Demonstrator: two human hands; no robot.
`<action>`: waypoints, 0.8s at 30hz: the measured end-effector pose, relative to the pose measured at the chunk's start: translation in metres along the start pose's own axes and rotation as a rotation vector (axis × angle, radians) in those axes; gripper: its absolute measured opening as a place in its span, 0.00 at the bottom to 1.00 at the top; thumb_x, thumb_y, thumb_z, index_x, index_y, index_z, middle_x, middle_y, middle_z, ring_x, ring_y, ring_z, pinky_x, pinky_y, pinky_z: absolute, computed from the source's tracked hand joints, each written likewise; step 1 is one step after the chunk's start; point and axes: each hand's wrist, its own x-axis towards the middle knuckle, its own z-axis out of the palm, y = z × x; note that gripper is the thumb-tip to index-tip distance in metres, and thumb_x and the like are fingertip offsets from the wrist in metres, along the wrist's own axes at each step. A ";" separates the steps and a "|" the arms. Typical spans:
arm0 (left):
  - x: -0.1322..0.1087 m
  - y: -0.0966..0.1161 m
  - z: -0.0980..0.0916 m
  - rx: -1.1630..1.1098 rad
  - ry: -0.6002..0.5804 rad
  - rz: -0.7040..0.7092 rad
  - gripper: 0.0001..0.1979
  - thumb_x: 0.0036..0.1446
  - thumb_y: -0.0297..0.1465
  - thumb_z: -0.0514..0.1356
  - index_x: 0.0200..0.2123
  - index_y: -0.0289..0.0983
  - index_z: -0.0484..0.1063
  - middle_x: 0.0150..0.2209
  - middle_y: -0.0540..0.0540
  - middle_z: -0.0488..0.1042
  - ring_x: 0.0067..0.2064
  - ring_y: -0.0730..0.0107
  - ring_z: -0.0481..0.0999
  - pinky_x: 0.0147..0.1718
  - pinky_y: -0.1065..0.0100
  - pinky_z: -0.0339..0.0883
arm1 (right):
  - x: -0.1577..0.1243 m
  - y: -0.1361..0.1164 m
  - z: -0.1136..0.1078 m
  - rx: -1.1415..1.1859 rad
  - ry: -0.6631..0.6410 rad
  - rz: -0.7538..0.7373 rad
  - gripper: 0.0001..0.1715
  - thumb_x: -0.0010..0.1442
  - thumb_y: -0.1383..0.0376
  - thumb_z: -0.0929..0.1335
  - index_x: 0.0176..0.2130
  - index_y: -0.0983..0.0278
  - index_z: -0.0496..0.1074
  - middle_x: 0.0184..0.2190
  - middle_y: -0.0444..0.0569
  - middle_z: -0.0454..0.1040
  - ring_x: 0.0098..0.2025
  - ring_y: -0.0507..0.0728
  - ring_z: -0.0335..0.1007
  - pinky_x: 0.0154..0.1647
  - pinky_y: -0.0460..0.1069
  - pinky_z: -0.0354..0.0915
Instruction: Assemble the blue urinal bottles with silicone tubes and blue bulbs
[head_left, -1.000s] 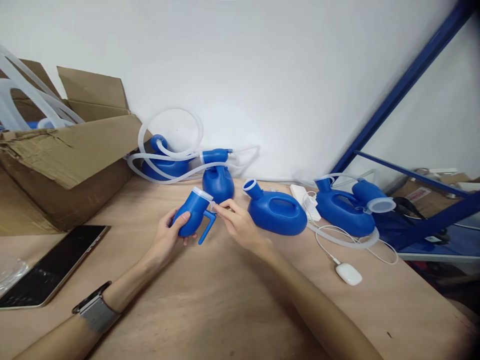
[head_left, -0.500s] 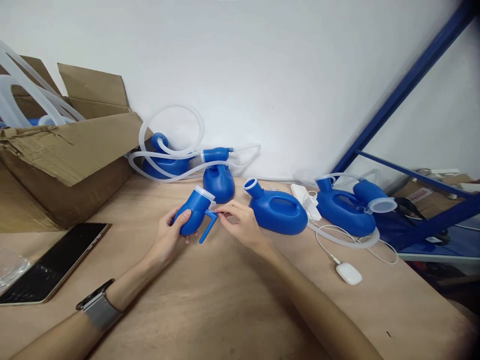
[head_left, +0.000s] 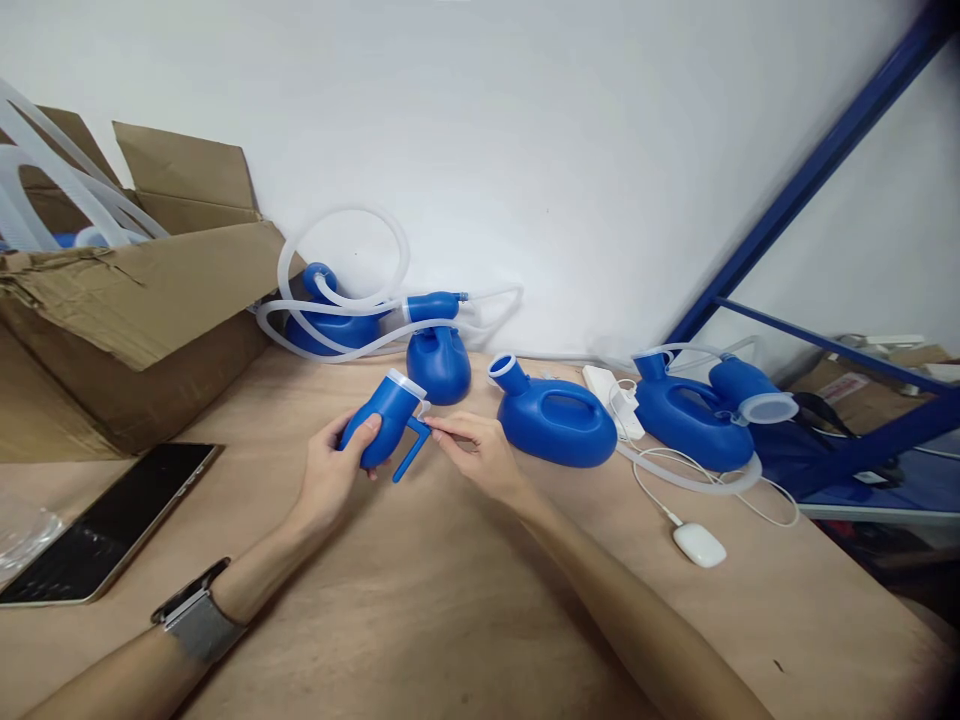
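Observation:
My left hand (head_left: pixel 330 465) is closed round a blue plastic urinal cup (head_left: pixel 380 418) with a white rim, held tilted above the table. From the cup's right side hangs a thin, bent blue hook (head_left: pixel 410 455), near a small whitish tab at the rim. My right hand (head_left: pixel 480 450) pinches the upper end of this hook; its exact grip is partly hidden by the fingers. Just right of that hand stands a blue urinal bottle (head_left: pixel 559 440) with a handle hole and an open, white-rimmed neck.
Behind are blue bottles with clear hoses (head_left: pixel 439 370), and another (head_left: pixel 690 420) stands at right. A cardboard box (head_left: pixel 142 300) holding hoses is at left, above a black tablet (head_left: pixel 112 520). A white power strip (head_left: pixel 600 385) and white charger (head_left: pixel 699 544) lie right. Blue shelving (head_left: pixel 810 200) borders the table.
Both hands have shifted slightly left, and the cup with its hook has moved left and tilted a little more. The grips look the same.

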 end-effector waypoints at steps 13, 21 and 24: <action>0.000 0.008 0.004 0.129 0.127 0.020 0.35 0.49 0.54 0.71 0.48 0.29 0.79 0.30 0.45 0.78 0.22 0.71 0.69 0.19 0.69 0.66 | -0.003 0.006 0.009 0.025 -0.204 0.045 0.21 0.58 0.74 0.69 0.44 0.57 0.86 0.56 0.52 0.79 0.57 0.62 0.78 0.57 0.59 0.75; 0.012 0.002 -0.004 0.089 0.031 0.034 0.37 0.51 0.54 0.71 0.53 0.29 0.76 0.33 0.43 0.79 0.24 0.63 0.77 0.19 0.67 0.67 | 0.004 -0.003 0.000 0.123 -0.147 0.137 0.14 0.62 0.72 0.65 0.39 0.60 0.80 0.57 0.53 0.80 0.61 0.62 0.77 0.62 0.60 0.72; 0.014 -0.001 -0.005 0.052 0.016 0.024 0.38 0.52 0.54 0.70 0.54 0.28 0.74 0.38 0.39 0.80 0.28 0.57 0.82 0.20 0.67 0.67 | 0.008 -0.002 -0.007 0.279 -0.082 0.283 0.12 0.67 0.65 0.67 0.50 0.60 0.75 0.51 0.52 0.84 0.58 0.61 0.80 0.60 0.59 0.73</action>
